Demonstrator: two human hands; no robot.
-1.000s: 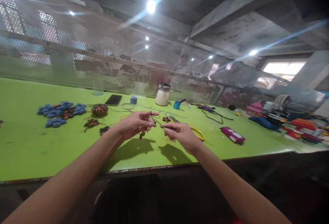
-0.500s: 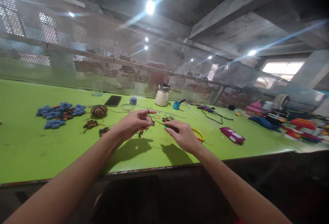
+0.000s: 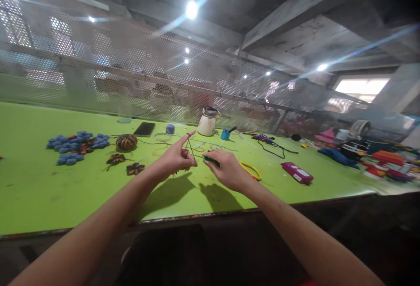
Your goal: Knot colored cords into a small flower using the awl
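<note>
Above the green table, my left hand [image 3: 175, 159] pinches yarn between thumb and fingers, its index finger raised with a strand of dark yarn [image 3: 193, 149] stretched from it. My right hand [image 3: 226, 168] is closed around the green handle of a crochet hook [image 3: 211, 160], whose thin shaft points left to the yarn by my left fingertips. What hangs beneath my left hand is mostly hidden. Left of my hands lie a multicoloured yarn ball [image 3: 126, 142], two dark flower-like crochet pieces [image 3: 135, 169] and a cluster of blue crochet flowers [image 3: 74, 146].
Behind my hands stand a white jug [image 3: 207, 121], a blue pot [image 3: 225, 134], a small purple yarn ball [image 3: 169, 128] and a phone [image 3: 144, 129]. To the right lie a yellow ring [image 3: 252, 171], a maroon case [image 3: 297, 173], dark cords [image 3: 274, 146] and piled crochet items [image 3: 383, 163].
My left index finger has lifted, drawing the yarn into a taller stretch. My right hand with the hook has shifted slightly left. The lower flower-like piece shows more fully.
</note>
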